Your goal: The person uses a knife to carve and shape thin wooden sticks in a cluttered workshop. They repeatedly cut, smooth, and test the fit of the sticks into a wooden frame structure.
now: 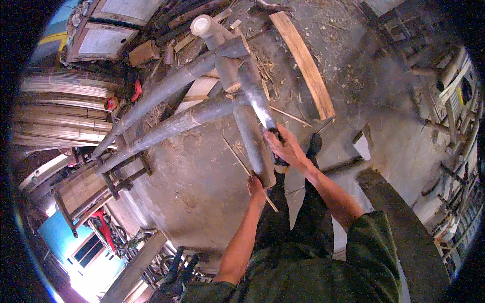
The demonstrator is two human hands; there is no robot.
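My right hand is closed around the dark handle of a long-bladed hand tool. Its shiny blade points away from me and is blurred, so I cannot tell whether it is a saw or a machete. Lower and to the left, my left hand is closed on a thin wooden stick, beside the near end of a thick bamboo pole. This pole runs away from me, crossing a bamboo trestle made of two long sloping poles. Where the blade lies over the bamboo, contact is hidden.
A curved wooden plank lies on the floor at the far right of the trestle. Bundled split-bamboo strips are stacked at left, above a bamboo bench. Shavings litter the floor; a dark beam lies at my right.
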